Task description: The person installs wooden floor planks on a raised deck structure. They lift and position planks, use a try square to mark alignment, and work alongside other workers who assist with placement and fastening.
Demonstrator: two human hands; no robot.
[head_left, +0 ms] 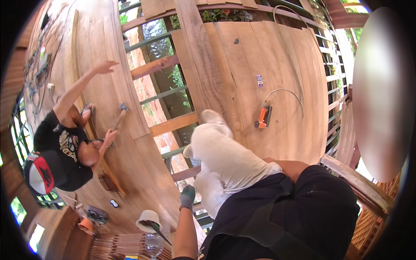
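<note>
My left hand, in a grey-green work glove, is beside my pale trouser leg, above the gap in the floor. Its fingers look curled closed; what they hold, if anything, is hidden. My right forearm lies bent across my thigh, and the hand at its end is out of sight behind the trousers. Ahead of me an orange and black air nailer lies on the wooden boards, a hose running from it. A small purple packet sits beyond it.
At left a crouching co-worker grips a hammer, the other arm stretched out. Between two boarded areas runs an open gap with crossing joists. A long plank lies along it. Nearer stand a white bucket and an orange pot.
</note>
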